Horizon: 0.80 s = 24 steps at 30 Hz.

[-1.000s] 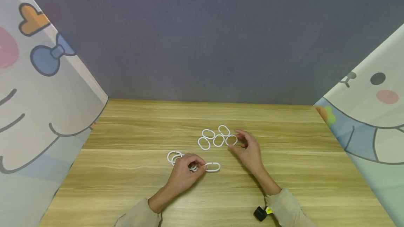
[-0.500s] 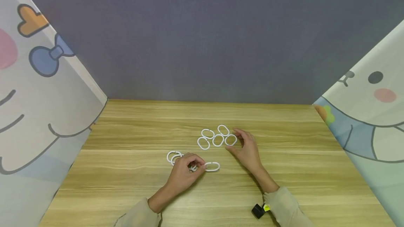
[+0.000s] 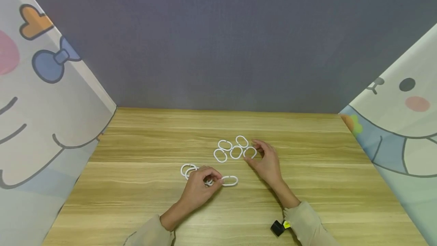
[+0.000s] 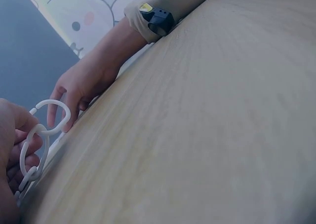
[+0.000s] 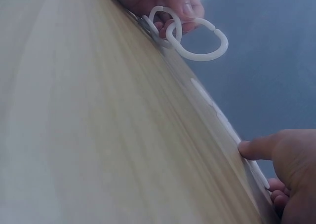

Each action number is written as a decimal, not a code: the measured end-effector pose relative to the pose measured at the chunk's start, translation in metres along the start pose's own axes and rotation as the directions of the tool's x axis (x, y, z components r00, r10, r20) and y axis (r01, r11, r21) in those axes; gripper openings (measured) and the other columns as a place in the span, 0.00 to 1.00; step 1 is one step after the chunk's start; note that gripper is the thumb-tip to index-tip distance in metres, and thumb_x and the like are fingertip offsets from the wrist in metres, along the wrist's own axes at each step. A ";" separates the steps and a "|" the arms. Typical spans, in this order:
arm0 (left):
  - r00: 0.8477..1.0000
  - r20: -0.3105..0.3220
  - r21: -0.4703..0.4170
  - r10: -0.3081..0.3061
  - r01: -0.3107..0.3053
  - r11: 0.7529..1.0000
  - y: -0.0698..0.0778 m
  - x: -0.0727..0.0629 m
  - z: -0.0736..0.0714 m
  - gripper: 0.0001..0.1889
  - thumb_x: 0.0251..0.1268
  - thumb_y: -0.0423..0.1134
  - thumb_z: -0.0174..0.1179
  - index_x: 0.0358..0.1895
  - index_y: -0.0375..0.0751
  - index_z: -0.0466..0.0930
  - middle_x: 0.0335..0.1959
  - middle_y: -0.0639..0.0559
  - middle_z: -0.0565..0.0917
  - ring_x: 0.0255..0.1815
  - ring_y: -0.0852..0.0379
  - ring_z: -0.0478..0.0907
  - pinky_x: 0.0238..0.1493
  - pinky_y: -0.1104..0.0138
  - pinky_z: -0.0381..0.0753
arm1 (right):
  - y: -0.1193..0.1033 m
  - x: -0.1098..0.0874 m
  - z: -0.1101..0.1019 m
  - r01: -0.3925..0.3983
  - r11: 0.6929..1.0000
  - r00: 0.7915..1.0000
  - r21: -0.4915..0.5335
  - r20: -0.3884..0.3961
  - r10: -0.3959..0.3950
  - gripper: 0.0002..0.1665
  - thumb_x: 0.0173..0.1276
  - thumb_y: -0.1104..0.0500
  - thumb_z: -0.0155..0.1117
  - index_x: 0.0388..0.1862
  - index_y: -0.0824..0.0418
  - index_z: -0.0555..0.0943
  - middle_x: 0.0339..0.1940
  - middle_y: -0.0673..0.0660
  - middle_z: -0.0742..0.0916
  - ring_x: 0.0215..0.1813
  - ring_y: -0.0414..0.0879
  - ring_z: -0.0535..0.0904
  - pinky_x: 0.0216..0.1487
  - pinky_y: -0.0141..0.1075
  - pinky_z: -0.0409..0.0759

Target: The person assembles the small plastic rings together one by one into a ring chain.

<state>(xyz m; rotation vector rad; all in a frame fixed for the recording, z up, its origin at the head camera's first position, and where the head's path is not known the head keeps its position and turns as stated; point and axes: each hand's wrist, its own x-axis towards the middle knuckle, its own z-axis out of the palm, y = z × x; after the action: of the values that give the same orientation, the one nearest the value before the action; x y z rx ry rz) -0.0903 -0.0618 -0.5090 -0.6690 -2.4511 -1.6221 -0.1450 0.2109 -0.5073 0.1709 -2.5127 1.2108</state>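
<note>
Well inside the edges of the table [image 3: 153, 134], white rings [image 3: 230, 152] are laid; a chained ring [image 3: 231, 185] is pinched by the left hand [image 3: 199, 185], the rightmost ring [image 3: 250, 147] straddled by the right hand [image 3: 268, 165], fingers parted.

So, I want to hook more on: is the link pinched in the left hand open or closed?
Open: the right wrist view shows a small gap in the white link, and the head view shows it too.

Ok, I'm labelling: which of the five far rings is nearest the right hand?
The rightmost ring; it alone has the right hand at its edge.
</note>
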 end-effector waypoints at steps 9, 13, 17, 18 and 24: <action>1.000 0.007 -0.001 -0.027 0.027 1.000 0.002 0.000 0.000 0.07 0.66 0.32 0.78 0.37 0.51 0.91 0.32 0.65 0.87 0.36 0.66 0.81 0.39 0.69 0.83 | -0.001 -0.004 -0.003 -0.064 0.983 0.997 0.174 -0.020 0.069 0.42 0.54 0.70 0.90 0.69 0.67 0.84 0.53 0.64 0.90 0.52 0.59 0.88 0.43 0.25 0.82; 1.000 0.002 -0.004 -0.026 0.026 1.000 0.003 0.000 -0.001 0.07 0.66 0.32 0.78 0.37 0.50 0.91 0.32 0.65 0.87 0.36 0.66 0.80 0.39 0.68 0.83 | -0.002 -0.004 -0.002 -0.063 0.950 0.997 0.306 -0.012 0.071 0.43 0.54 0.77 0.86 0.71 0.73 0.80 0.53 0.69 0.89 0.49 0.57 0.89 0.41 0.24 0.84; 1.000 -0.005 -0.006 -0.019 0.019 1.000 0.002 0.000 0.000 0.07 0.66 0.32 0.78 0.36 0.50 0.91 0.32 0.65 0.87 0.36 0.66 0.81 0.39 0.68 0.83 | -0.003 -0.004 -0.001 -0.012 0.915 0.999 0.403 -0.042 0.032 0.43 0.54 0.81 0.83 0.70 0.76 0.79 0.54 0.73 0.88 0.46 0.52 0.88 0.44 0.25 0.86; 1.000 -0.008 -0.007 -0.015 0.015 1.000 0.001 0.000 0.000 0.07 0.66 0.32 0.78 0.36 0.50 0.91 0.32 0.64 0.87 0.36 0.65 0.81 0.39 0.68 0.83 | -0.003 -0.004 -0.001 0.005 0.906 0.999 0.422 -0.051 0.018 0.42 0.54 0.82 0.82 0.70 0.76 0.79 0.55 0.74 0.88 0.47 0.52 0.88 0.45 0.26 0.86; 1.000 -0.017 -0.007 -0.002 0.002 1.000 0.001 0.000 0.001 0.07 0.67 0.32 0.77 0.36 0.50 0.91 0.32 0.64 0.87 0.36 0.64 0.81 0.38 0.68 0.83 | -0.009 -0.005 -0.003 0.083 0.843 0.995 0.531 -0.087 -0.044 0.40 0.56 0.85 0.77 0.70 0.78 0.78 0.59 0.80 0.84 0.49 0.45 0.89 0.51 0.27 0.87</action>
<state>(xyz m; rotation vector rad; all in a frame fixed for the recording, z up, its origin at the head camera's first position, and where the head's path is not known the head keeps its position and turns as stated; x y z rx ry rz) -0.0894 -0.0604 -0.5089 -0.6515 -2.4363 -1.6308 -0.1370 0.2070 -0.5012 0.3361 -2.0262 1.8282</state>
